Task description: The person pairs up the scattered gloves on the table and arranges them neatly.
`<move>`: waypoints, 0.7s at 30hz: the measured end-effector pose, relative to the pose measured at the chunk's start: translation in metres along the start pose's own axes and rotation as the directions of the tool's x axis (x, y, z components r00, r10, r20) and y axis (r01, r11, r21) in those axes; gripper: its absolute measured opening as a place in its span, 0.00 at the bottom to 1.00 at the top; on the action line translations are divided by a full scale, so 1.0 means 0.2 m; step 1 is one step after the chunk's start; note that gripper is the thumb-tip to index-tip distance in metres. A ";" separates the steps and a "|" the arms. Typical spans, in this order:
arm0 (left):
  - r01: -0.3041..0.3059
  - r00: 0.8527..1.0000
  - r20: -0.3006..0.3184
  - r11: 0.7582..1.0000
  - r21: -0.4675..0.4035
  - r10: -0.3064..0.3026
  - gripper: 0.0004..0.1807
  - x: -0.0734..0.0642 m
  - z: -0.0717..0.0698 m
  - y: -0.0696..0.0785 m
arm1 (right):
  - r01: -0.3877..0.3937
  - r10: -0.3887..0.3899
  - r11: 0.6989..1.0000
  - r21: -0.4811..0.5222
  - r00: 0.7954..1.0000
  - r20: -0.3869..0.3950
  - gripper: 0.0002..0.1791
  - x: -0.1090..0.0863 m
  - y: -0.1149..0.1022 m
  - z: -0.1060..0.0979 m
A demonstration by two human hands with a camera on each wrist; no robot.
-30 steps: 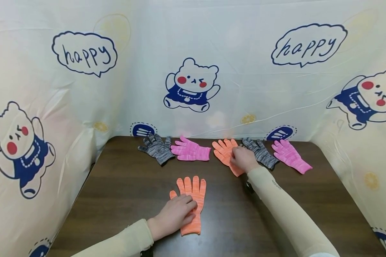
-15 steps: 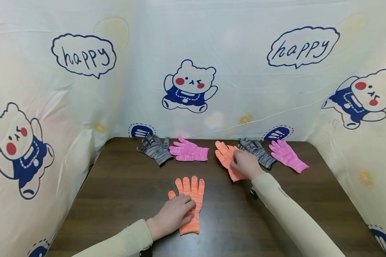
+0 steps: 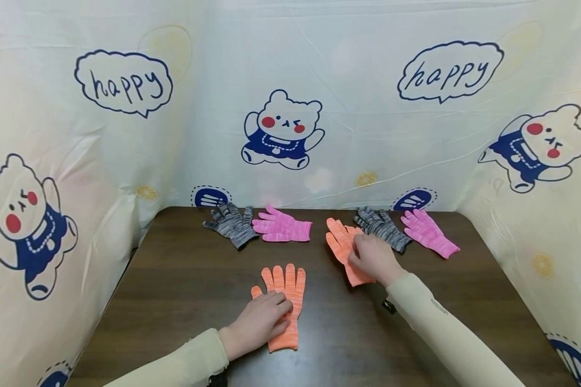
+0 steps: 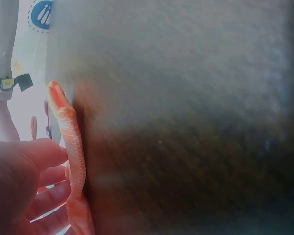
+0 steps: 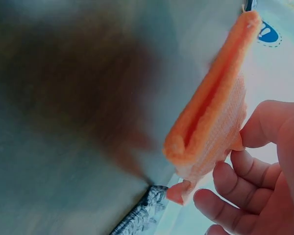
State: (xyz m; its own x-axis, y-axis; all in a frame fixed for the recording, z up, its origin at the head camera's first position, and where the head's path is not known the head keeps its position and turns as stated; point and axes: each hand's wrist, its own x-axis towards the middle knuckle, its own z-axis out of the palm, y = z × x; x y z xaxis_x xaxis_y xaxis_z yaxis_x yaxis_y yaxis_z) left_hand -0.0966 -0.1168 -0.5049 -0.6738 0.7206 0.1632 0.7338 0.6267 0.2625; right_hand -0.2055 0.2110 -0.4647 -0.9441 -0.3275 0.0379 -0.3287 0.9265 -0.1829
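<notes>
An orange knit glove (image 3: 294,301) lies on the table with its fingers pointing away from me. My left hand (image 3: 259,321) rests on its palm with loosely bent fingers, and the left wrist view shows the glove (image 4: 76,156) edge-on against the fingertips. Farther back, my right hand (image 3: 375,259) pinches a second orange glove (image 3: 340,244) between thumb and forefinger. In the right wrist view this glove (image 5: 223,98) hangs off the tabletop with its cuff opening towards the camera.
Along the table's back edge lie a grey glove (image 3: 234,226), a pink glove (image 3: 283,224), another grey glove (image 3: 384,228) and another pink glove (image 3: 431,234). A printed cloth (image 3: 213,145) with bear drawings encloses the dark wooden table (image 3: 184,301).
My right hand has drawn the second orange glove towards me and slightly right, away from the back row. The left hand and the front orange glove have stayed in place.
</notes>
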 end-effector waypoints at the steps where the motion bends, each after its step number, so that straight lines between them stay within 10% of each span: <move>1: 0.002 1.000 0.005 1.000 0.000 -0.002 0.08 0.00 0.00 0.00 | 0.002 -0.002 1.000 -0.003 1.000 -0.004 0.08 -0.01 0.00 0.00; 21: 0.025 0.999 0.025 1.000 -0.007 -0.025 0.07 0.00 0.01 0.00 | -0.005 0.005 1.000 -0.002 0.997 -0.071 0.11 -0.27 -0.11 0.02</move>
State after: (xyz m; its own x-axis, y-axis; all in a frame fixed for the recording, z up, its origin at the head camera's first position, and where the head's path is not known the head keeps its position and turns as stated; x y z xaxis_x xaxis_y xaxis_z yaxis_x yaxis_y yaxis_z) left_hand -0.0969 -0.1160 -0.5068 -0.6896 0.7119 0.1328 0.7159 0.6426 0.2730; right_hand -0.1478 0.2083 -0.4662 -0.9450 -0.3090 0.1071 -0.3242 0.9285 -0.1814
